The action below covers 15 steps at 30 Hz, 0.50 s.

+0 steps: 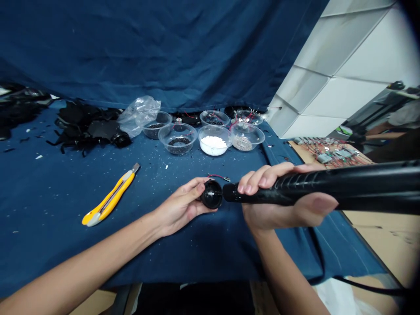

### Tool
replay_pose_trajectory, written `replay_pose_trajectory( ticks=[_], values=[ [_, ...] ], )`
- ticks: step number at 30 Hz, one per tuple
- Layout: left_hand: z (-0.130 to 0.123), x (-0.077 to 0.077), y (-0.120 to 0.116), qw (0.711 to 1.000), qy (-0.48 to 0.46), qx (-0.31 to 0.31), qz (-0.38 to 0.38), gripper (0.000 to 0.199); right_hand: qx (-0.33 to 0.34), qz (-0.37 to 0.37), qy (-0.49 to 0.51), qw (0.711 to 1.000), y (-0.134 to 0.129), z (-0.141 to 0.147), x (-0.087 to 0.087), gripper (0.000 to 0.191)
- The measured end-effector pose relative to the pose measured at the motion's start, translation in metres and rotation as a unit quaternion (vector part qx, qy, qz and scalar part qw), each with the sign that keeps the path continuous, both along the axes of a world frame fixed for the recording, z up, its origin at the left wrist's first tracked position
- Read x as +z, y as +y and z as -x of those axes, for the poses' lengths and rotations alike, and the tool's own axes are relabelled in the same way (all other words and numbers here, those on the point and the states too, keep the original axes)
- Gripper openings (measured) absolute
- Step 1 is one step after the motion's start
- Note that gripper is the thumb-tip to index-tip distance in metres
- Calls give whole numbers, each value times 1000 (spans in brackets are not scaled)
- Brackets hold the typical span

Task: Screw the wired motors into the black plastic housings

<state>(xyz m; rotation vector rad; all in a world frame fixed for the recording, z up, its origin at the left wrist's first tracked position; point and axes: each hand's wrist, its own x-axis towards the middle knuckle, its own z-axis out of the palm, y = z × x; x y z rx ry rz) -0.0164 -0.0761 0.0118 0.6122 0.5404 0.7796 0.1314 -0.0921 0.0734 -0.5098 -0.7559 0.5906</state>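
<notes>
My left hand is closed around a small round black plastic cup, its open side turned toward the right. A small pale part shows inside the cup. My right hand grips a long black tube-shaped tool with a ribbed grip; its exact kind is unclear. The tool's narrow blunt end points left, right beside the cup's rim. Whether a thin tip reaches into the cup, I cannot tell. Just behind the cup lies a small part with red wires.
A yellow utility knife lies to the left. Several clear plastic bowls of small parts stand at the back, near a clear plastic bag and black parts. At right, wired parts cover cardboard. A black cord hangs nearby.
</notes>
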Motion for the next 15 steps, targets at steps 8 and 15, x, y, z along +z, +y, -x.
replay_pose_trajectory(
  ticks=[8, 15],
  values=[
    [0, -3, -1, 999, -7, -17, 36, 35, 57, -25, -42, 997, -4, -3, 1, 38],
    [1, -3, -1, 998, -5, -26, 48, 33, 51, -14, -43, 998, 1, 1, 2, 36]
  ],
)
